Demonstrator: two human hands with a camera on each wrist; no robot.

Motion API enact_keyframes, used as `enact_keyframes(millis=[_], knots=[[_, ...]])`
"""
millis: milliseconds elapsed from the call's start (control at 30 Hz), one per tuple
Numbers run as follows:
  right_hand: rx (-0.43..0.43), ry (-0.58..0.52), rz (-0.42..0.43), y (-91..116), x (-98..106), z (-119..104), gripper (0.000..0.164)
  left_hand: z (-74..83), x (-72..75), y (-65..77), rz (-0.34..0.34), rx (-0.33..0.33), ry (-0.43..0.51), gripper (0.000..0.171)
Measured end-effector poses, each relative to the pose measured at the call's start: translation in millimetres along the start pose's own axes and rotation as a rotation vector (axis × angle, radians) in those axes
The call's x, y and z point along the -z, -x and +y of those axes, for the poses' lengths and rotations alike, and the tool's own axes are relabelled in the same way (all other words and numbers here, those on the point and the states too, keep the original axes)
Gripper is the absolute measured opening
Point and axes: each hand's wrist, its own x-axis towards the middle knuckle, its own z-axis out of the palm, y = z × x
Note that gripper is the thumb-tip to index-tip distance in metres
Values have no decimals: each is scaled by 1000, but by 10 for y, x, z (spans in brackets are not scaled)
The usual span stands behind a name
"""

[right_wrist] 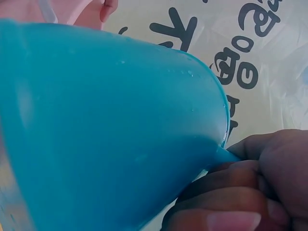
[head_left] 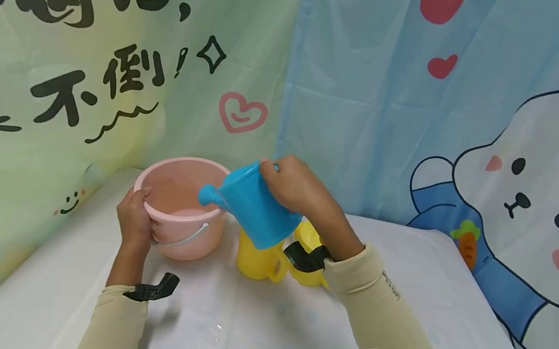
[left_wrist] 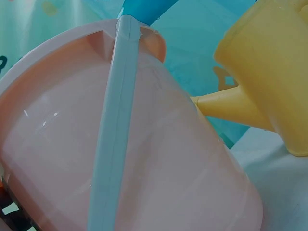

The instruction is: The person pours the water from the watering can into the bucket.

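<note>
My left hand [head_left: 135, 217] grips the near left rim of a pink bucket [head_left: 190, 245], thumb at the inner side. The bucket's pale handle [left_wrist: 113, 125] hangs down its outer wall, large in the left wrist view. My right hand [head_left: 291, 185] holds a blue watering can [head_left: 259, 207] by its handle, fingers curled round it in the right wrist view [right_wrist: 231, 192]. The can is raised and tilted left, its spout head over the bucket's right rim. Droplets cling to the can's wall. Whether water flows from the spout cannot be seen.
Two yellow things stand on the white table [head_left: 216, 331] behind the blue can: a yellow watering can [head_left: 253, 262] and another yellow vessel [head_left: 307, 237] partly hidden by my right wrist. A printed curtain [head_left: 344, 88] closes off the back. Small wet drops lie near the front.
</note>
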Motion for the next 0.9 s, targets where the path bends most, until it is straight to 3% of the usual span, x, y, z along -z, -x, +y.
enact_keyframes(millis=[533, 900], knots=[[45, 13, 41, 44, -40, 65, 44, 12, -8, 9, 10, -11, 1, 34], [33, -58, 70, 79, -97, 154, 46, 8, -5, 7, 1, -10, 4, 34]])
